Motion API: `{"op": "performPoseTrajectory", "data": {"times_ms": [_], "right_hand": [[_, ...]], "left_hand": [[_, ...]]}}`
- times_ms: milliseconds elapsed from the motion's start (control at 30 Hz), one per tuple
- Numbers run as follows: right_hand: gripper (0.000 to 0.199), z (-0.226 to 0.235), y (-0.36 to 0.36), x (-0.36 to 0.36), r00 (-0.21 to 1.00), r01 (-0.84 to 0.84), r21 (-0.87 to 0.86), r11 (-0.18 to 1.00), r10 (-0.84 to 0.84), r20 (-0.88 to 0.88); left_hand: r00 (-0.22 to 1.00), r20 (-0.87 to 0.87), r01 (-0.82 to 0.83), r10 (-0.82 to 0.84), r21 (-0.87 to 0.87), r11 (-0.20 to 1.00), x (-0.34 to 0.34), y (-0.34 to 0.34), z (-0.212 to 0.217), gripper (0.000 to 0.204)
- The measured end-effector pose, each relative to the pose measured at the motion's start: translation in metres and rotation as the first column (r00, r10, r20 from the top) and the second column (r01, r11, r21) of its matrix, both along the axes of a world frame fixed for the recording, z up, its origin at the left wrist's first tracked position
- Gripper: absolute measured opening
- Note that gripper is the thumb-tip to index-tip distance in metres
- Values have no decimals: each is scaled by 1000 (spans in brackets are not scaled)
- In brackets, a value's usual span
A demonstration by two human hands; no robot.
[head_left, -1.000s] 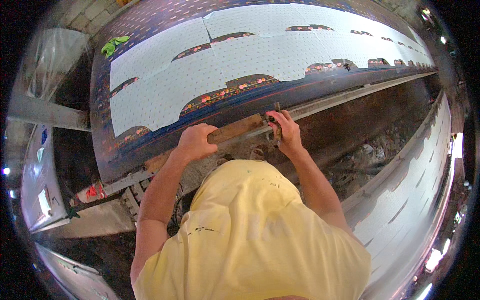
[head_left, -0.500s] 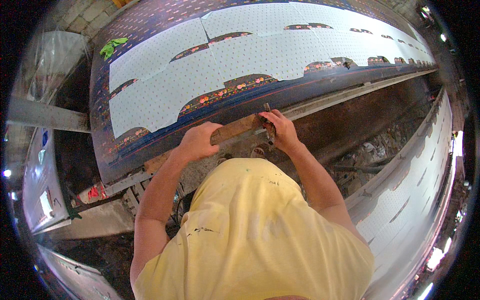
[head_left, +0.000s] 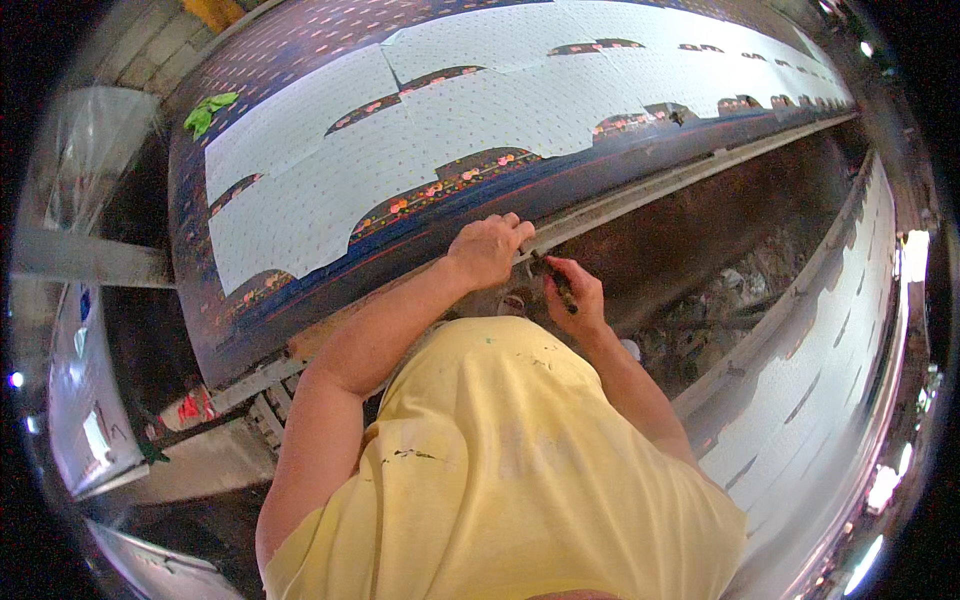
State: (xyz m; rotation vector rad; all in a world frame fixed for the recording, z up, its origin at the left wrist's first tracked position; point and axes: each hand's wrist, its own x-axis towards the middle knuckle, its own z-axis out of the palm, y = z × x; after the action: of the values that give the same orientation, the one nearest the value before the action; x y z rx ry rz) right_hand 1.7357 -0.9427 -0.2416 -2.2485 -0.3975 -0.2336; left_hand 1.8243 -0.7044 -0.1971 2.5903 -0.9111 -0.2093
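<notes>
1. Dark tool [head_left: 565,292] is sitting in the right grip [head_left: 584,288], fingers wrapping it, right by the counter's [head_left: 225,350] near edge.
2. Left grip [head_left: 485,250] is resting over that edge, honestly can't tell if it's holding anything.

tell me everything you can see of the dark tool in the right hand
The tool looks slim, dark and possibly metal, partly hidden by the right hand gripping it. It slants near the pale rail, upper end leaning toward the left hand; whether those touch is unclear.
</notes>
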Motion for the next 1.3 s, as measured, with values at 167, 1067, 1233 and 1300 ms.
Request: {"op": "performPoseTrajectory", "data": {"times_ms": [167, 1067, 1233, 1300], "right_hand": [[42, -1, 18, -9, 993, 36, -280, 959, -4, 114], [29, -75, 40, -5, 546, 777, 558, 292, 128, -828], [29, -75, 19, -10, 485, 710, 670, 216, 539, -688], [27, -76, 16, -13, 601, 598, 701, 389, 360, -713]], "left_hand": [[987, 158, -26, 23, 15, 1000, 0, -9, -14, 24], [991, 129, -32, 40, -61, 998, 1, -7, -18, 25], [991, 129, -37, 42, -38, 999, 3, -7, -18, 25], [989, 140, -33, 41, -58, 998, 1, -8, -19, 24]]}}
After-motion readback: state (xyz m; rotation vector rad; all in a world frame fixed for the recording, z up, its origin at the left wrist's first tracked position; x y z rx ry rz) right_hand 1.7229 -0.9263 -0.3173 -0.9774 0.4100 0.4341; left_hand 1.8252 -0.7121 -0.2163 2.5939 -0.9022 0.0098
